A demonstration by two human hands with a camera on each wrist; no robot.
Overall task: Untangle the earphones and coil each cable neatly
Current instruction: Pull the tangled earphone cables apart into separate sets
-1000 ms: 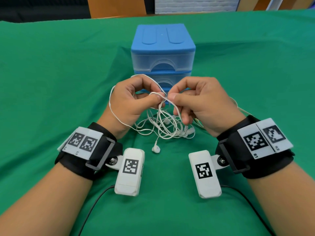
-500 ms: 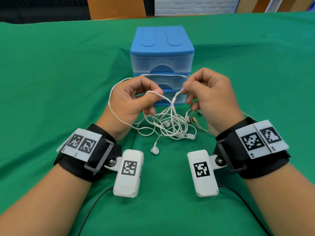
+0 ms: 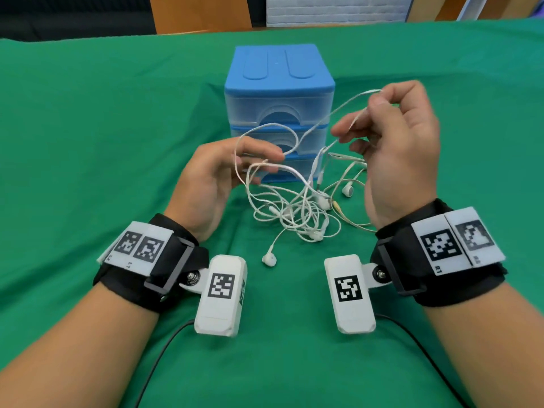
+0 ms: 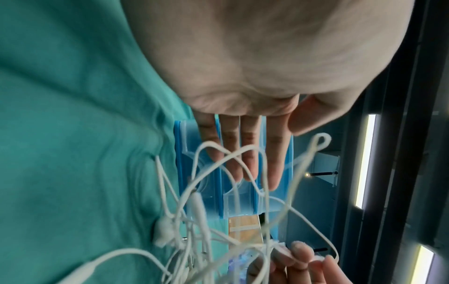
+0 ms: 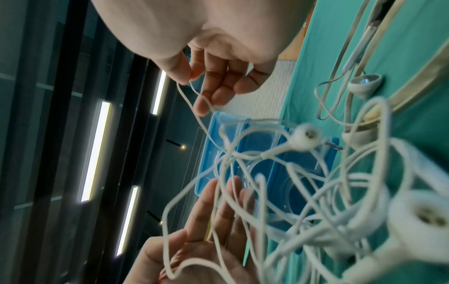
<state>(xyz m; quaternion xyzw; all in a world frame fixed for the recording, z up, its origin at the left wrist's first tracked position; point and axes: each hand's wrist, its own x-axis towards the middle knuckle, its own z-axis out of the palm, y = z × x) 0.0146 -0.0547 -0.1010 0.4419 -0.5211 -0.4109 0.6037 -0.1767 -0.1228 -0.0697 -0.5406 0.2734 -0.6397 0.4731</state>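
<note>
A tangle of white earphones [image 3: 297, 213] lies on the green cloth between my hands, with one earbud [image 3: 269, 258] trailing toward me and another earbud [image 3: 347, 190] at the right. My right hand [image 3: 368, 113] is raised and pinches a cable strand [image 3: 347, 106] between thumb and forefinger, as the right wrist view shows at the pinch [image 5: 189, 79]. That strand runs down into the tangle. My left hand [image 3: 253, 160] is lower, with straight fingers [image 4: 245, 161] and loose cable loops [image 3: 265, 148] across them. It grips nothing.
A small blue drawer unit [image 3: 279, 83] with clear drawers stands right behind the hands. Green cloth [image 3: 103, 128] covers the whole table. Black wires [image 3: 159, 357] run from the wrist cameras toward me.
My right hand has risen up and to the right, drawing a strand out of the tangle. My left hand has let go of the cable and straightened its fingers. The hands have moved apart.
</note>
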